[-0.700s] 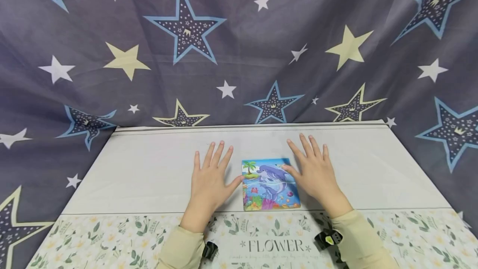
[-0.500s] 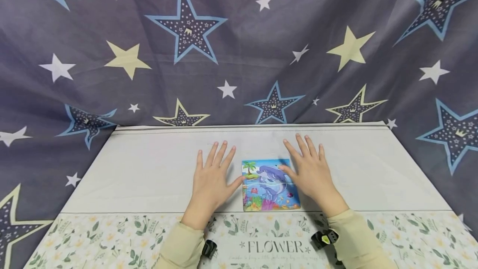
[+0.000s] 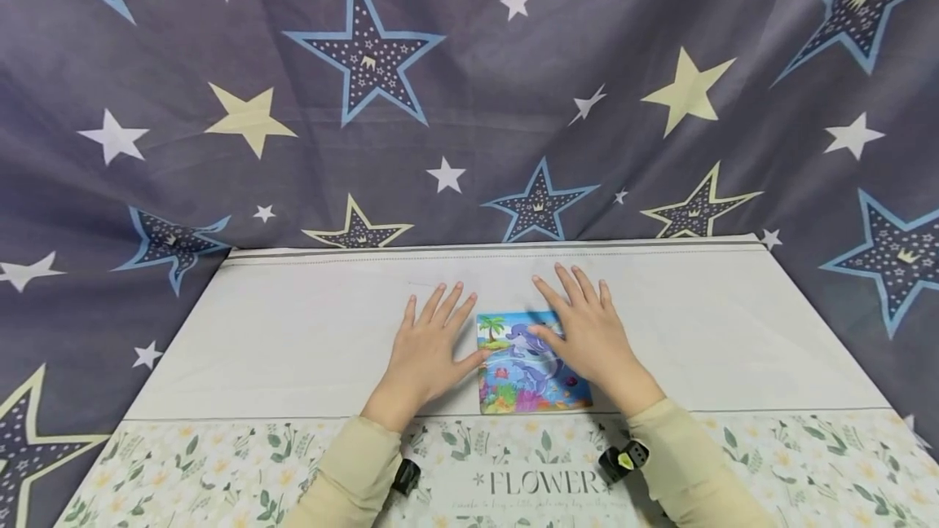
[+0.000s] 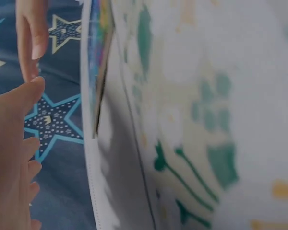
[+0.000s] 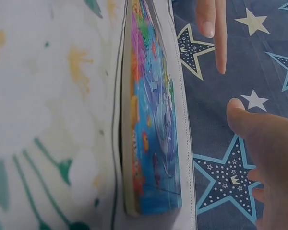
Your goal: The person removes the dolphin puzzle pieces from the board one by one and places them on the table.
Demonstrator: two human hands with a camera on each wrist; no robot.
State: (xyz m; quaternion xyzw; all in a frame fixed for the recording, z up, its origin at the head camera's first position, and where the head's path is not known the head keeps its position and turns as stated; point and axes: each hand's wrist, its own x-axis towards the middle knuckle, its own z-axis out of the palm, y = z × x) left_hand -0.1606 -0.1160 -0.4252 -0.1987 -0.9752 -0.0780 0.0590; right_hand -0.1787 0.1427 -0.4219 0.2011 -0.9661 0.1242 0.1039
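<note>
Left hand [image 3: 429, 355] and right hand [image 3: 592, 339] hung there, fingers spread wide, holding nothing! Below, the dolphin board [image 3: 513, 373] lay on the white tabletop [image 3: 293, 332], seemingly whole, not yet gripped or lifted.

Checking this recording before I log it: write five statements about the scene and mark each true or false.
1. The dolphin board lies flat on the table cover. True.
2. The dolphin board is gripped by both hands. False: the left hand and right hand hold nothing.
3. The right hand's fingers are extended. True.
4. The backdrop is printed with flowers. False: the backdrop bears stars.
5. The FLOWER lettering is nearer the person than the dolphin board. True.
</note>
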